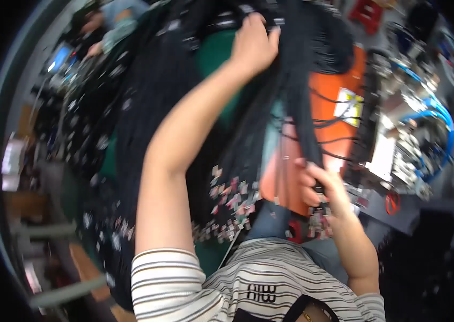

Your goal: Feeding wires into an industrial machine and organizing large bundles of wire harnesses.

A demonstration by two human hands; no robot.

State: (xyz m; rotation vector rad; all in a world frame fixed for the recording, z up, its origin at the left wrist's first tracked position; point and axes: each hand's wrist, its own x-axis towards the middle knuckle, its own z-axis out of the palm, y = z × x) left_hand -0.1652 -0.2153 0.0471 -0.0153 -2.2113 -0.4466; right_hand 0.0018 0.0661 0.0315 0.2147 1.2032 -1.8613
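Observation:
My left hand (254, 45) reaches far forward over the black cables, its thumb apart from the bent fingers. Its fingertips are blurred, and I see nothing held between them; they are close to pale connectors at the cables' far end. My right hand (323, 185) is closed around a bundle of thin black cables (303, 115) that runs down from the far edge. Small pinkish and silvery connectors (321, 222) hang below this hand. To the left, more black cables (149, 102) lie in thick strands, with many small connectors (232, 201) at their near ends.
Beneath the cables are a green surface (219, 53) and an orange panel (339, 86) with a yellow and white label (348, 106). Metal fixtures with blue tubing (441, 115) stand at right. Another person (114, 27) works at far left. A red stool (366, 15) is at far right.

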